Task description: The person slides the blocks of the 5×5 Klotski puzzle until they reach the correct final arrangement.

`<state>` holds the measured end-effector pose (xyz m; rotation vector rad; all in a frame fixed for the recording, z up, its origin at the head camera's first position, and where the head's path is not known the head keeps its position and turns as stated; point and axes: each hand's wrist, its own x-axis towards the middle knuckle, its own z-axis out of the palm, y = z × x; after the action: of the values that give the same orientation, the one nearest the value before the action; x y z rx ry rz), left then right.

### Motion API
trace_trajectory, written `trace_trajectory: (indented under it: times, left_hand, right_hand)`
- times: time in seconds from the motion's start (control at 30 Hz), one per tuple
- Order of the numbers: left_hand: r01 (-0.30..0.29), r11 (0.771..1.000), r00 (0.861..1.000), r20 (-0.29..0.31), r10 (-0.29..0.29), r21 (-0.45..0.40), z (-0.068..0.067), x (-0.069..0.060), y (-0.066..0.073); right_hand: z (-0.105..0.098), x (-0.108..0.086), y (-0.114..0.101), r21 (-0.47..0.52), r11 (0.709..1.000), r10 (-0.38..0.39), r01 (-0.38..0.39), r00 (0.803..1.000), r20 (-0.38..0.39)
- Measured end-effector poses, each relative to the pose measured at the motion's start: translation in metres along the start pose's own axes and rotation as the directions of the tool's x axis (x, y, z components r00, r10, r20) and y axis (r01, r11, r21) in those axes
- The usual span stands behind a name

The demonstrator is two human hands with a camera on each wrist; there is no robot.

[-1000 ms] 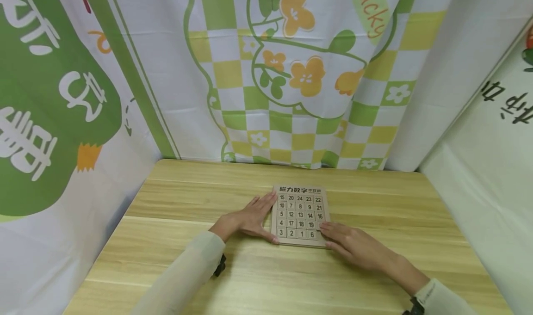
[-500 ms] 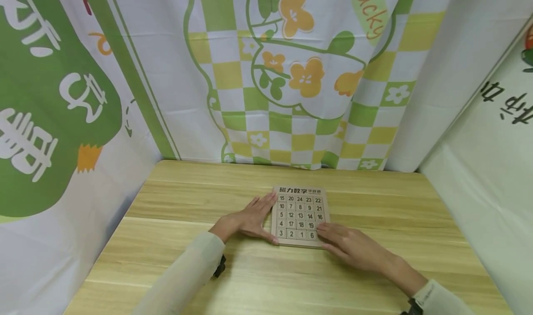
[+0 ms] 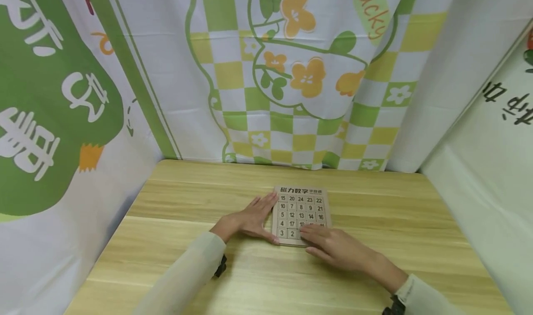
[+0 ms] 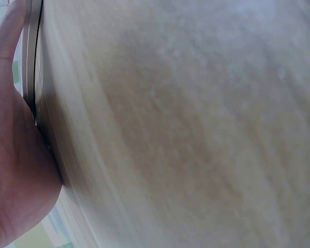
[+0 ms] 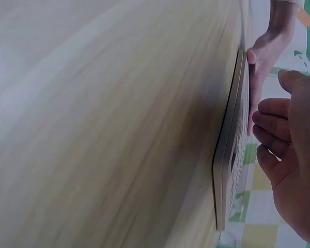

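A flat wooden sliding-number puzzle [image 3: 300, 190] lies on the table, with rows of square numbered tiles [image 3: 292, 215] below a printed heading. My left hand [image 3: 253, 219] rests along its left side, thumb at the lower left corner and straight fingers against the upper left edge. In the left wrist view that hand [image 4: 15, 155] touches the puzzle's edge [image 4: 30, 62]. My right hand [image 3: 339, 248] lies over the lower right tiles, fingertips near 18, hiding much of the bottom row. In the right wrist view its fingers [image 5: 274, 124] are slightly bent beside the puzzle's face [image 5: 240, 139].
The light wooden table [image 3: 187, 194] surrounds the puzzle. Behind it hangs a checked, flower-printed curtain [image 3: 300, 134]. White printed cloth walls [image 3: 137, 176] stand at the left and the right. Dark wrist devices [image 3: 220, 265] sit at both sleeves.
My right hand has moved left over the puzzle, from its right edge to the lower middle tiles. The rightmost tile of the fourth row now partly shows. My left hand has stayed in place.
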<state>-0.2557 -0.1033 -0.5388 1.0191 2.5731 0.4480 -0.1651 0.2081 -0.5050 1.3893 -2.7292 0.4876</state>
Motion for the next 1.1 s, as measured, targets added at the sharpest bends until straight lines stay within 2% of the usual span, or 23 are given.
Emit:
trace_trajectory:
  times: [0.27, 0.63, 0.8, 1.1]
  left_hand:
    - [-0.006, 1.000, 1.000, 0.004, 0.006, 0.009, 0.000, -0.001, 0.000]
    - [0.006, 1.000, 1.000, 0.007, -0.006, 0.004, 0.001, -0.002, 0.001]
    - [0.002, 1.000, 1.000, 0.006, -0.002, 0.000, 0.001, -0.002, 0.001]
    - [0.001, 1.000, 1.000, 0.005, -0.001, 0.001, -0.001, 0.000, 0.001]
  right_hand:
    - [0.006, 0.016, -0.010, 0.035, 0.999, -0.031, 0.030, 0.999, 0.031]
    - [0.021, 0.029, -0.015, 0.029, 0.997, -0.068, 0.066, 0.996, 0.054]
    - [0.025, 0.030, -0.014, 0.034, 0.998, -0.059, 0.057, 0.996, 0.068]
    - [0.016, 0.020, -0.012, 0.052, 0.999, -0.012, 0.008, 0.997, 0.073]
